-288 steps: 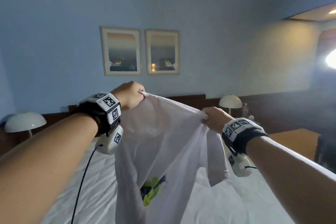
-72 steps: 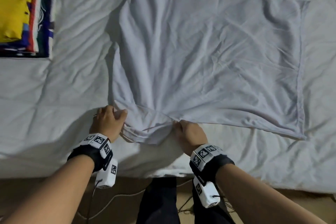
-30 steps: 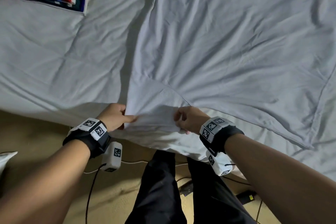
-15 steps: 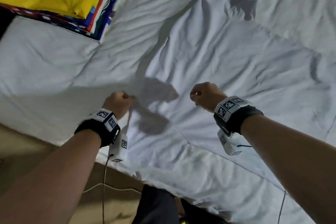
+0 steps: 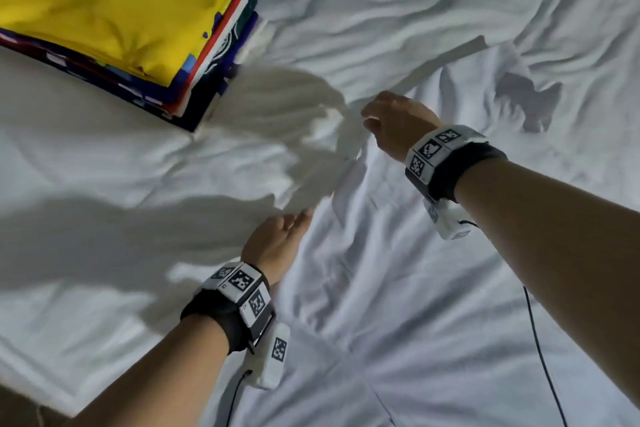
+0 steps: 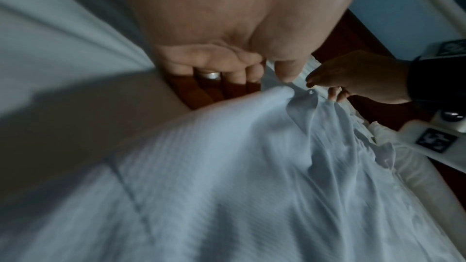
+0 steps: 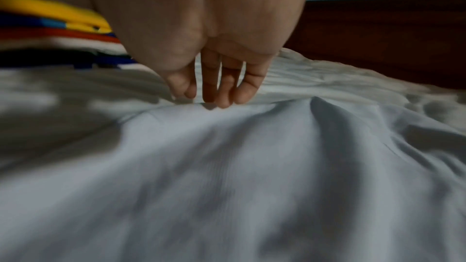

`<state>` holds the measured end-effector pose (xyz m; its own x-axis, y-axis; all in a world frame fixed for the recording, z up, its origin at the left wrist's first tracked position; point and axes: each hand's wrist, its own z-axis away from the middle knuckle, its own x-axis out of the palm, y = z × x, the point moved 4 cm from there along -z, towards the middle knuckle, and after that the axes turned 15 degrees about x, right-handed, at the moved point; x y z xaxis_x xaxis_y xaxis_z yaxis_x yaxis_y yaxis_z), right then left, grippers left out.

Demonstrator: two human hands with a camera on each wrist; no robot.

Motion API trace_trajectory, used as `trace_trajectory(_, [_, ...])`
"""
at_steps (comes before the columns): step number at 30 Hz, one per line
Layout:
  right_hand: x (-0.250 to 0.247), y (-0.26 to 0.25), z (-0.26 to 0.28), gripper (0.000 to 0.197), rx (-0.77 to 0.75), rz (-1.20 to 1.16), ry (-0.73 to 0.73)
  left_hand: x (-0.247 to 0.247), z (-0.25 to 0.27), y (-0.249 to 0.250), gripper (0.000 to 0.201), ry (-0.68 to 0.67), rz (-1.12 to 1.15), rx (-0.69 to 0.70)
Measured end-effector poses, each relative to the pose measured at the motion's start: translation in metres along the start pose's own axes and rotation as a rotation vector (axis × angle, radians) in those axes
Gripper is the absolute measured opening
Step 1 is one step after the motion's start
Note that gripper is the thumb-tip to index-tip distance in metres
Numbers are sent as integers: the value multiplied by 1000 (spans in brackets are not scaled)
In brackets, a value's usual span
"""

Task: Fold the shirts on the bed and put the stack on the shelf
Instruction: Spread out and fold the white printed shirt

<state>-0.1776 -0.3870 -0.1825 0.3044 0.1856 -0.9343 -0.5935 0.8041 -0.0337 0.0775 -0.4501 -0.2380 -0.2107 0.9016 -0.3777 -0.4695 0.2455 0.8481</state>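
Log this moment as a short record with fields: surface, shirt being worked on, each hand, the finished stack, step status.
surface: bed with a wrinkled white sheet
shirt in work: white shirt, spread on the bed, not yet folded into a neat shape
left hand: fingers extended at the shirt's left edge; no clear grip visible
right hand: fingers relaxed, pointing down at the shirt's edge, holding nothing
stack: folded shirts, yellow one on top, on the bed, left of the white shirt
status: stack not yet on the shelf

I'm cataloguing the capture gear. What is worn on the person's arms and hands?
Both forearms are bare, no sleeves. Each wrist carries a black band topped with white blocks of black square markers, plus a white camera pod trailing a thin black cable. The left hand wears a silver ring.
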Motion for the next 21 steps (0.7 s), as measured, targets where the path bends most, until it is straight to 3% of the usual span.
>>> trace_trajectory(4, [6,-19,-21,34,-62,452,-121,7,-4,-8,50,-27,-43,-18])
trace_trajectory(8, [-1,-25,-29,26,-17,505,-192,6,-5,-13,41,-41,-40,-3])
trace_trajectory(12, [-10,-24,-33,20,3,302,-279,1,-7,-24,34,10,121,-29])
trace_trajectory(14, [-21,-21,-34,9,28,43,-231,-4,-6,-28,33,66,243,-60])
trace_trajectory(16, [-26,-14,-31,11,58,-116,-182,-9,-4,-32,21,100,348,-110])
trace_trajectory(21, [-10,-5,-26,20,-13,56,-176,-7,-2,-30,23,72,362,-94])
